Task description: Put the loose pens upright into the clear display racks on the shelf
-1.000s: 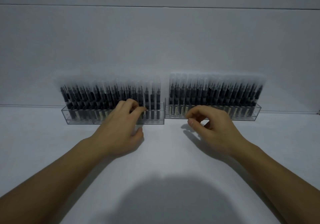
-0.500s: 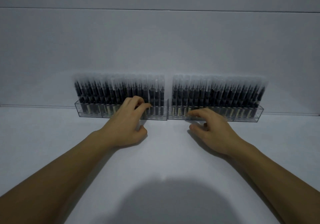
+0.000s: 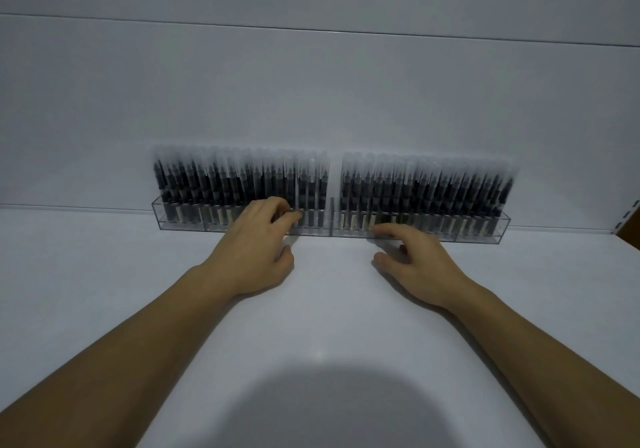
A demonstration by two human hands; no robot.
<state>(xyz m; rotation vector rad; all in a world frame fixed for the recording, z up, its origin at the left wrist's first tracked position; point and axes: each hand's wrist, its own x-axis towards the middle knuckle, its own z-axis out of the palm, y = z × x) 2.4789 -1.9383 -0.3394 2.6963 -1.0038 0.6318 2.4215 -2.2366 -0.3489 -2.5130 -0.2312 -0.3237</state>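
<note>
Left rack (image 3: 180,220), right rack (image 3: 481,234) pushed back; left hand (image 3: 256,257) blurs into pens (image 3: 207,184), grip unclear; right hand (image 3: 422,264) wide, touching rim.

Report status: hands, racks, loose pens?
Left hand touching left rack, right hand touching right rack. Racks packed, pens upright. No loose pens seen on shelf.

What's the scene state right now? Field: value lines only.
left rack: clear, on the shelf against the back wall, packed with upright pens
right rack: clear, end to end with the left rack, also packed with upright pens
left hand: fingers bent, tips at the left rack's front near its right end; grip unclear
right hand: fingers stretched to the right rack's front wall, thumb apart, holding nothing
loose pens: none in view
</note>
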